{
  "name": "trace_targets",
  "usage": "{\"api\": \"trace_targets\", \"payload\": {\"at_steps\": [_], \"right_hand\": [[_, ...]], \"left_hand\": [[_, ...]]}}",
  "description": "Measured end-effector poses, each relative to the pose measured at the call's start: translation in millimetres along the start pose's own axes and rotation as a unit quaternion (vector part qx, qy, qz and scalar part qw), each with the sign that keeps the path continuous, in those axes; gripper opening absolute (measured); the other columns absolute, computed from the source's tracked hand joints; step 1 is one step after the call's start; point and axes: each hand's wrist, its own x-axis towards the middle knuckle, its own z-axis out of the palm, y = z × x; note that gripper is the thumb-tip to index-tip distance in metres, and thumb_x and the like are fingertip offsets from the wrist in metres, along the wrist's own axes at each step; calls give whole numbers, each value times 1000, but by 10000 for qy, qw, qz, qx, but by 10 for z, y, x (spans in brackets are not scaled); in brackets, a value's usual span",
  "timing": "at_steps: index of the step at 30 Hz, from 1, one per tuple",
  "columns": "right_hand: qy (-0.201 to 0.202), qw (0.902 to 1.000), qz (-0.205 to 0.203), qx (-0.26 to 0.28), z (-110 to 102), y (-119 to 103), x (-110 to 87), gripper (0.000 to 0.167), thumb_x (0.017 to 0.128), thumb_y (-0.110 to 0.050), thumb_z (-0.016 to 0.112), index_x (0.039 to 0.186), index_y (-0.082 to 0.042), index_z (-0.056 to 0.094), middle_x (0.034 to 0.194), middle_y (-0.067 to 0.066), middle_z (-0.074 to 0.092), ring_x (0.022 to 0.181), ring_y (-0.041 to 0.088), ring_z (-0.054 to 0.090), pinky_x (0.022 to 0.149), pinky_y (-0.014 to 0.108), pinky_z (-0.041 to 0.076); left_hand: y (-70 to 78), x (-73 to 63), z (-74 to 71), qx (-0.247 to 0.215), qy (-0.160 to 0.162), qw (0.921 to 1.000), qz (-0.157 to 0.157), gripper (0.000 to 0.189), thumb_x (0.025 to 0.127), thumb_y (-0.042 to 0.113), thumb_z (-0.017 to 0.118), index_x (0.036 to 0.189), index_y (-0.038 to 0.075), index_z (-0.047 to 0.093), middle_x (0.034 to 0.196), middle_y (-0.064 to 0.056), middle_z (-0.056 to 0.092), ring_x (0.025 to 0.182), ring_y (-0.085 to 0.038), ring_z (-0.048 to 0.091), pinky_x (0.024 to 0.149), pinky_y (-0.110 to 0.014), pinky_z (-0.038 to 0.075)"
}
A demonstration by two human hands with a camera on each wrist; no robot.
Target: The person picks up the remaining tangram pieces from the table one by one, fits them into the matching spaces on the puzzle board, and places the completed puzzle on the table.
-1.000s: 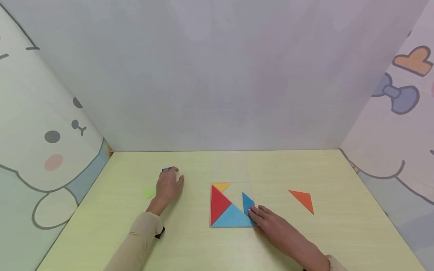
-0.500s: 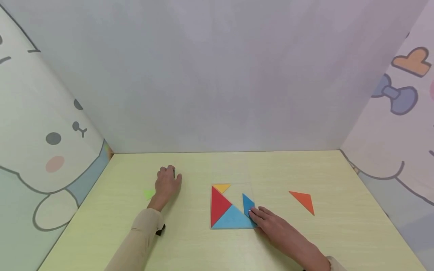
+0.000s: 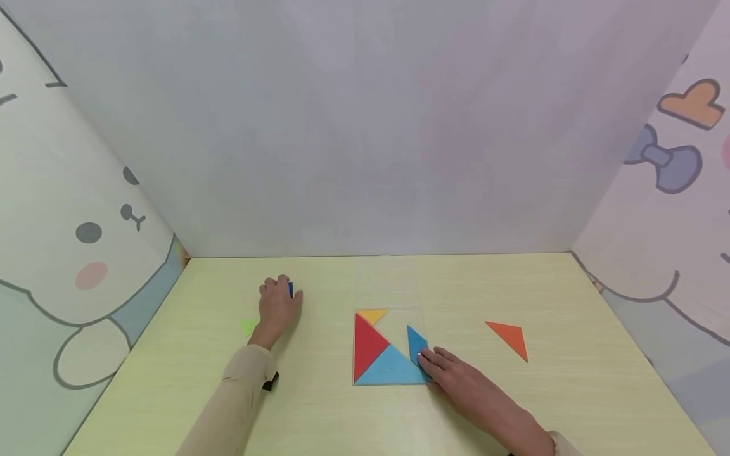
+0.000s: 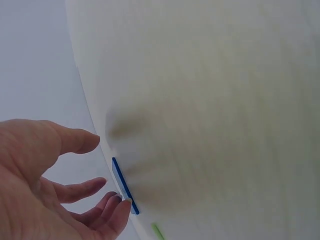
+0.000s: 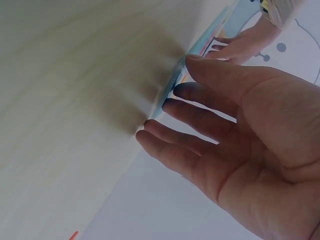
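Note:
My left hand (image 3: 278,307) reaches over a dark blue tangram piece (image 3: 291,290) at the back left. In the left wrist view that piece (image 4: 125,186) lies on the table by the lower fingertips, with the thumb held apart from it. My right hand (image 3: 470,383) rests its fairly straight fingertips on a blue parallelogram (image 3: 416,340). This piece overlaps or borders the large light blue triangle (image 3: 392,369); I cannot tell which. A large red triangle (image 3: 367,345) and a small yellow triangle (image 3: 373,315) lie beside it at the left of a square outline.
A light green piece (image 3: 248,326), partly hidden, lies by the left wrist. To the right lies an orange triangle (image 3: 511,338). A faint clear panel (image 3: 389,282) extends behind the square on the table (image 3: 576,392). Walls close off the back and sides.
The dark blue piece has turned under my left hand, its visible part now showing between thumb and fingers. The left hand has shifted slightly left. My right hand stays put on the parallelogram.

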Motion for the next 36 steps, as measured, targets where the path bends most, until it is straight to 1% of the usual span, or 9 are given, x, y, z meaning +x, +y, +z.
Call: {"api": "trace_targets", "payload": {"at_steps": [2, 6, 13, 19, 23, 28, 30, 36], "right_hand": [[-6, 10000, 15, 2, 1, -1, 0, 50, 96, -12, 72, 142, 0, 58, 142, 16, 60, 132, 39, 55, 94, 47, 54], [22, 10000, -1, -10, 2, 1, -2, 50, 96, -12, 72, 142, 0, 58, 142, 17, 60, 131, 39, 56, 94, 46, 54], [36, 10000, -12, -8, -4, -2, -1, 50, 95, -11, 72, 142, 0, 58, 141, 17, 61, 131, 39, 56, 94, 46, 54], [-51, 10000, 25, 40, -5, -8, 4, 50, 96, -11, 72, 142, 0, 58, 141, 17, 61, 131, 40, 55, 94, 47, 54], [-18, 10000, 2, -21, -8, -4, 2, 50, 96, -11, 72, 142, 0, 58, 141, 17, 61, 131, 39, 56, 95, 46, 54], [32, 10000, -35, -27, 2, -2, 5, 50, 95, -12, 72, 142, 0, 58, 141, 17, 61, 130, 39, 56, 94, 46, 54], [42, 10000, -49, -48, 6, -3, 6, 50, 96, -13, 72, 142, 0, 58, 141, 17, 61, 131, 39, 56, 95, 46, 54], [51, 9999, -60, -135, 9, -2, -1, 50, 96, -13, 71, 143, 0, 58, 141, 17, 61, 131, 39, 56, 96, 46, 54]], "left_hand": [[-5, 8, -6, 76, 18, 10000, -11, 47, 100, 17, 61, 133, -14, 48, 124, -38, 47, 116, -51, 45, 91, -59, 45], [-20, 22, -14, 73, -11, 10000, -40, 46, 100, 17, 60, 132, -14, 49, 123, -38, 46, 115, -51, 44, 93, -60, 43], [-80, 76, -7, 59, -59, 9999, -75, 44, 101, 17, 60, 131, -13, 49, 125, -39, 44, 116, -52, 44, 93, -60, 44], [-133, 97, -21, -142, -124, 9997, -154, 48, 101, 14, 61, 134, -15, 44, 131, -42, 38, 121, -54, 41, 97, -62, 43], [-158, 95, -45, -280, -187, 9992, -211, 48, 101, 15, 62, 130, -17, 41, 128, -43, 35, 121, -55, 39, 95, -63, 45], [-180, 95, -72, -6, -265, 9994, -230, 47, 102, 20, 62, 121, -19, 43, 120, -42, 40, 116, -54, 41, 92, -62, 46], [-184, 97, -80, 111, -287, 9992, -241, 49, 102, 22, 61, 121, -19, 44, 119, -42, 42, 114, -55, 42, 91, -62, 45], [-205, 108, -93, 117, -396, 9987, -289, 53, 103, 24, 60, 128, -19, 41, 121, -44, 42, 116, -57, 41, 95, -65, 41]]}}
